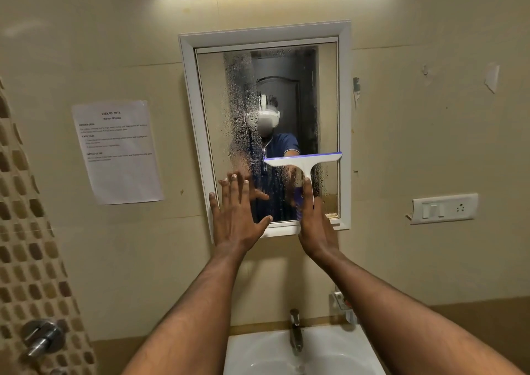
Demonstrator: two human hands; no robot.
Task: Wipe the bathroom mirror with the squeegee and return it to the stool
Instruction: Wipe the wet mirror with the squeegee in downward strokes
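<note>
Squeegee [303, 161] flat against mirror [286, 88], blade level across the lower right glass, handle pointing down. Right hand [315, 225] wrapped around that handle at mirror's bottom edge. Left hand [239, 217] spread wide, holding nothing, pressed on mirror's lower left corner. Droplets [241, 102] down mirror's middle. Sink [258, 351] below mirror.

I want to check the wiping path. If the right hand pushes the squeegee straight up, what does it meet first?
Only wet mirror glass lies ahead; then the blade of the squeegee in the right hand would probably meet the top of the white frame.
</note>
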